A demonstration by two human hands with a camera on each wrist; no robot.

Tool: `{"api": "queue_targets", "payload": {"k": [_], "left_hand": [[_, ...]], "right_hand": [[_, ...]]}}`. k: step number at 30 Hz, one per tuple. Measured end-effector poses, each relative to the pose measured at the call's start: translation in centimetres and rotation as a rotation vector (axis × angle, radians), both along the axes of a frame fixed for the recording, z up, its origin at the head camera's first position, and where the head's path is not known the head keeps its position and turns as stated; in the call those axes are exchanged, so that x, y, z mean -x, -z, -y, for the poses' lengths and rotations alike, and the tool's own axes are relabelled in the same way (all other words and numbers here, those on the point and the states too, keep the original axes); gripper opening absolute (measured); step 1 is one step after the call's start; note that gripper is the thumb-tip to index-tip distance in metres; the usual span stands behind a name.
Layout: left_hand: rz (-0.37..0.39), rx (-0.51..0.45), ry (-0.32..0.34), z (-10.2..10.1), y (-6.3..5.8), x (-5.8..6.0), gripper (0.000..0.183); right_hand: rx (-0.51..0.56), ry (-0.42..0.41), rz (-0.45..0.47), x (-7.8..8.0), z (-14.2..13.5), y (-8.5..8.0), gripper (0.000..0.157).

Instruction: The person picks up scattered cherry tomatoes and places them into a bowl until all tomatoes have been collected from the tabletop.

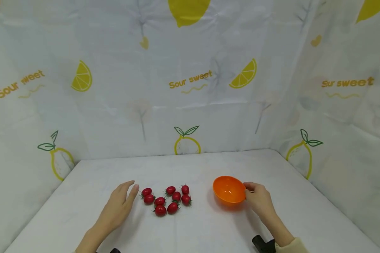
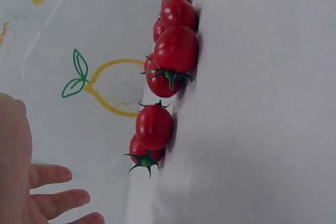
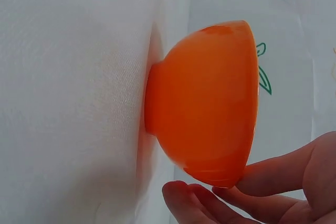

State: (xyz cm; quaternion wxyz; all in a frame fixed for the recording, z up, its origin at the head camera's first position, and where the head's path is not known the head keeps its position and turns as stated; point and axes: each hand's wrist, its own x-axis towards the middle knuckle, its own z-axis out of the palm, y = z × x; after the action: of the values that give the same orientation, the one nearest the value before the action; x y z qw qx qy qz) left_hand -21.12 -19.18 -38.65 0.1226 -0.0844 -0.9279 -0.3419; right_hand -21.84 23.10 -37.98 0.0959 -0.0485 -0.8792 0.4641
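Observation:
At the right, my right hand (image 1: 260, 198) pinches the rim of an orange bowl (image 1: 228, 191) between thumb and fingers. In the right wrist view the bowl (image 3: 205, 103) is seen from the side, its foot close to the white tabletop, and the fingers (image 3: 275, 174) meet the rim. My left hand (image 1: 117, 207) hovers with fingers extended and nothing in them, just left of several red cherry tomatoes (image 1: 172, 207). Green stem leaves show on the tomatoes (image 2: 177, 51) in the left wrist view, with the left fingers (image 2: 60, 203) apart from them.
The white-covered tabletop (image 1: 190, 232) carries the tomatoes in a loose group, left of the bowl. Behind and along both sides hang white sheets (image 1: 190, 116) printed with lemons and lettering. Dark straps with black mounts (image 1: 264, 244) sit at the wrists.

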Motion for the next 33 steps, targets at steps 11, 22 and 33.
{"api": "queue_targets", "payload": {"k": [11, 22, 33], "left_hand": [[-0.014, -0.107, 0.015, -0.2, -0.1, 1.9, 0.058], [0.019, -0.098, -0.008, -0.4, -0.4, 3.7, 0.052], [0.038, -0.103, 0.009, -0.6, 0.1, 4.9, 0.044]], "right_hand": [[0.137, -0.004, 0.051, 0.1, 0.0, -0.1, 0.036], [0.151, -0.006, 0.070, 0.2, 0.1, -0.1, 0.037], [0.152, 0.003, 0.085, 0.2, 0.2, -0.2, 0.035]]}}
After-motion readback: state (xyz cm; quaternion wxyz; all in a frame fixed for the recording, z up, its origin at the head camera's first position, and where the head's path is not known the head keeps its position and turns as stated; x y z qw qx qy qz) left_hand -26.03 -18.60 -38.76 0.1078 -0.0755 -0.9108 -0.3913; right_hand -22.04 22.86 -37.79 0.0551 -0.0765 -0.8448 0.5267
